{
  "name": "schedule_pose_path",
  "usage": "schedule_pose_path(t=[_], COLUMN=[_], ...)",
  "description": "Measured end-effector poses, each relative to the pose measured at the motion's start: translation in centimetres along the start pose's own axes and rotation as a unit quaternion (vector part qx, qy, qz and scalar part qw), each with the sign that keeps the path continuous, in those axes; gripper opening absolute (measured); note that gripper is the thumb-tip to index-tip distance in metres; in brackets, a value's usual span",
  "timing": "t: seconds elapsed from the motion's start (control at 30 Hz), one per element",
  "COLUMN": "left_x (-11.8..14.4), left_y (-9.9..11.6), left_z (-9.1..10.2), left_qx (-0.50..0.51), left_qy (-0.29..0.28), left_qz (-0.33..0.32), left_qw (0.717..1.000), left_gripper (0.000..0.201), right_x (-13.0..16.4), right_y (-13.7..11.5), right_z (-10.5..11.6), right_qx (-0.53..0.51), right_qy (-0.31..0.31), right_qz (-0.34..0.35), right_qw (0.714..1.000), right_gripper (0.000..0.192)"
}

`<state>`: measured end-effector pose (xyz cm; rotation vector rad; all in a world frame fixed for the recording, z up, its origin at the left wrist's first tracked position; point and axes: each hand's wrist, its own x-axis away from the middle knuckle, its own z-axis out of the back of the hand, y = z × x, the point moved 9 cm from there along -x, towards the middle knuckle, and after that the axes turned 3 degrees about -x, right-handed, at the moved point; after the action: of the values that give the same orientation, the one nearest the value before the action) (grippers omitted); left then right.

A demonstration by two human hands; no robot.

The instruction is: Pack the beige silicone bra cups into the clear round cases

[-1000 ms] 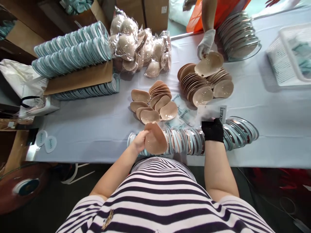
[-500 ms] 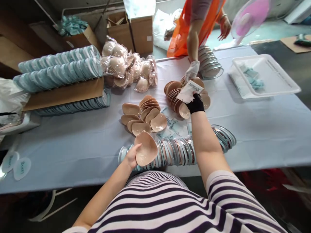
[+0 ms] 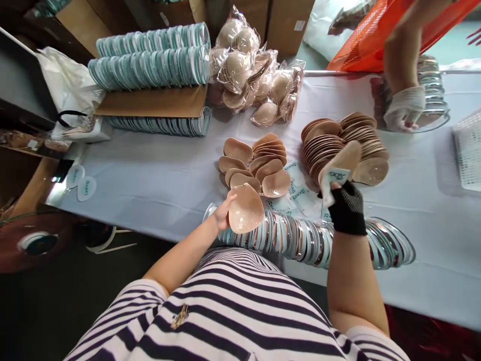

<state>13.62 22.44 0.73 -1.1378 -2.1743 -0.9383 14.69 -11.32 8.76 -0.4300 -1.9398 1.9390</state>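
My bare left hand (image 3: 223, 215) grips a beige bra cup (image 3: 246, 209) by its left edge, its shiny hollow side facing up. Above it lies a loose group of bra cups (image 3: 240, 169). My right hand (image 3: 346, 200), in a black fingerless glove, is closed on a small printed packet (image 3: 336, 176) and another bra cup (image 3: 343, 154), which shows behind the packet. Just beyond it are stacked bra cups (image 3: 321, 145). Several printed packets (image 3: 296, 198) lie flat between my hands. A row of clear, teal-edged cases (image 3: 293, 235) runs along the near table edge.
Rows of teal cases (image 3: 150, 67) and a cardboard sheet (image 3: 150, 103) stand at the back left, beside bagged bra cups (image 3: 259, 75). A co-worker's gloved hand (image 3: 406, 108) touches cases (image 3: 432, 95) at the right. A white basket (image 3: 469, 150) sits at the right edge.
My view has turned left. My right hand has drawn back from the stacks and now has a bra cup with the packet. The co-worker's gloved hand has moved from the stacks to the cases.
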Motion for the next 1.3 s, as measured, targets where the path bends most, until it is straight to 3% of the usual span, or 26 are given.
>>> schedule_pose_path(t=[0.13, 0.33, 0.5, 0.77, 0.87, 0.97, 1.03, 1.1, 1.2, 1.3], left_x=[-0.2, 1.2, 2.4, 4.6, 4.3, 4.0, 4.2, 4.6, 5.2, 5.8], left_y=[-0.6, -1.8, -2.2, -3.0, -3.5, -3.8, -3.9, -4.1, -4.1, -4.7], left_z=[-1.9, -4.4, -3.2, -1.5, 0.5, 3.4, 4.6, 5.3, 6.7, 8.8], left_qx=[-0.027, -0.018, -0.002, 0.062, 0.054, 0.038, 0.037, 0.042, 0.055, 0.090], left_qy=[-0.061, -0.127, -0.107, -0.148, -0.099, 0.003, 0.033, 0.038, 0.046, 0.056], left_qz=[-0.007, -0.007, -0.017, -0.014, -0.011, -0.016, -0.008, 0.002, -0.002, -0.019], left_qw=[0.998, 0.992, 0.994, 0.987, 0.994, 0.999, 0.999, 0.998, 0.997, 0.994], left_gripper=[0.046, 0.051, 0.058, 0.089, 0.066, 0.042, 0.041, 0.044, 0.047, 0.042], right_x=[6.1, 10.8, 13.3, 15.7, 15.3, 12.4, 9.4, 6.3, 3.3, 3.0], right_y=[-1.1, -1.8, 0.1, -2.6, -2.1, -0.1, 1.7, 3.5, 5.6, 5.7], right_z=[-3.2, -7.8, -11.4, -14.0, -12.9, -9.7, -6.9, -3.9, -0.7, -1.2], right_qx=[0.016, 0.153, 0.260, 0.210, 0.211, 0.187, 0.189, 0.235, 0.358, 0.432], right_qy=[-0.055, -0.174, -0.262, -0.335, -0.271, -0.129, -0.033, 0.039, 0.065, 0.035], right_qz=[-0.038, -0.009, 0.043, 0.077, 0.060, 0.017, -0.012, -0.042, -0.114, -0.114], right_qw=[0.998, 0.973, 0.928, 0.915, 0.937, 0.974, 0.981, 0.970, 0.924, 0.894], right_gripper=[0.030, 0.034, 0.032, 0.039, 0.035, 0.035, 0.035, 0.036, 0.051, 0.070])
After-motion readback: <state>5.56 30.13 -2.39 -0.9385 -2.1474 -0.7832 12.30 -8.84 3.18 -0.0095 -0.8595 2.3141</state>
